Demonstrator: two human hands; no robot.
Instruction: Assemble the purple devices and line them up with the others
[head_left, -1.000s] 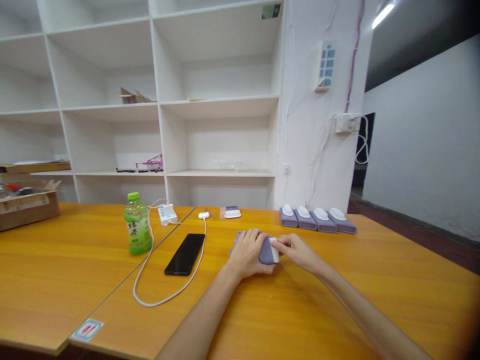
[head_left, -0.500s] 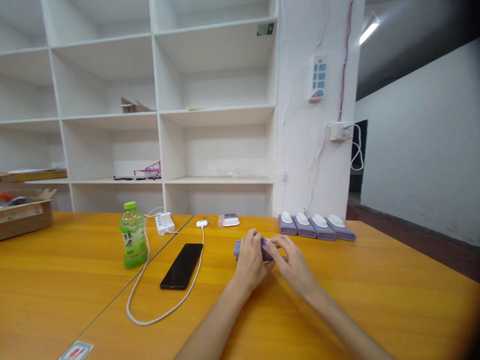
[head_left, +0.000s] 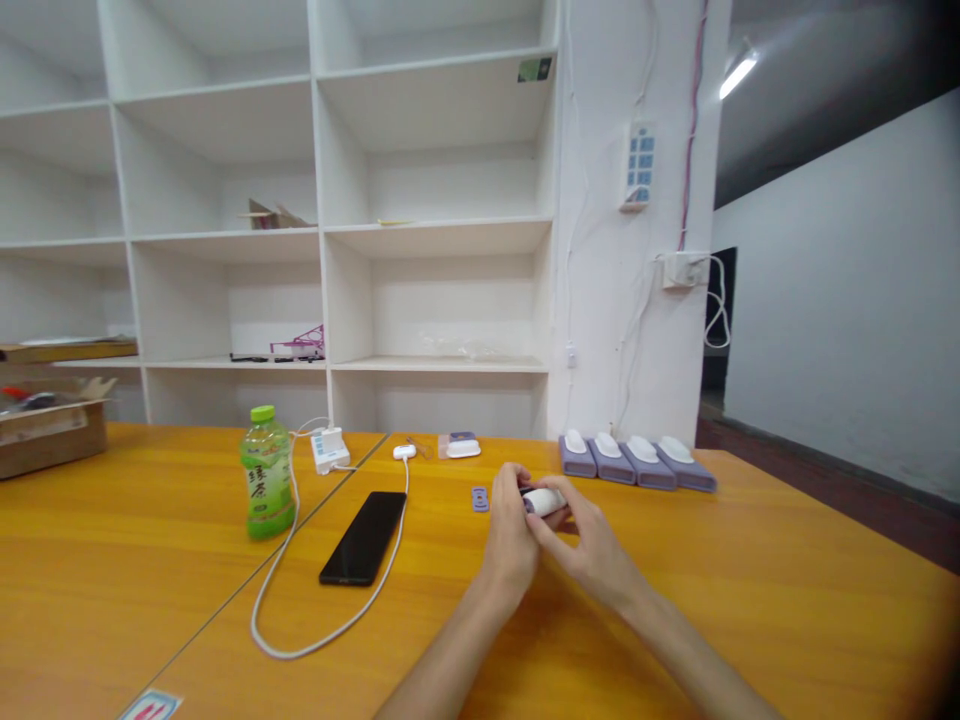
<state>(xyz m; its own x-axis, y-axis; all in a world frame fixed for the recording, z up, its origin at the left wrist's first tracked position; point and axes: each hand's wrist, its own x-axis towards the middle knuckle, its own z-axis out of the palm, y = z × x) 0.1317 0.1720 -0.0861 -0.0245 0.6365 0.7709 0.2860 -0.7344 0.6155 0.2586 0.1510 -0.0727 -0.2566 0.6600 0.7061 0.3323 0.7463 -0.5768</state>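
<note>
A white rounded piece [head_left: 545, 501] with a purple part along its near left end is held between my two hands above the table. My left hand [head_left: 510, 540] wraps its left side, the fingers hiding much of the purple part. My right hand [head_left: 589, 540] grips the right end, thumb in front and fingers behind. Just left of my left hand, a small flat purple plate with holes [head_left: 480, 499] lies on the table. Several purple boxes [head_left: 613, 469] stand in a row at the back right, each with a white oval piece [head_left: 608, 445] on top.
The wooden table [head_left: 675, 620] carries a black phone [head_left: 363, 538], a green bottle [head_left: 268, 475], a looped white cable [head_left: 300, 652] and a power strip [head_left: 330, 450]. Another white piece [head_left: 463, 450] lies at the back. A cardboard box [head_left: 52, 435] stands far left, and white shelves [head_left: 439, 365] rise behind.
The white rounded piece now shows between my hands, where mostly purple showed before. The purple plate is seen fully, apart from my left hand. My right hand has closed around the right end.
</note>
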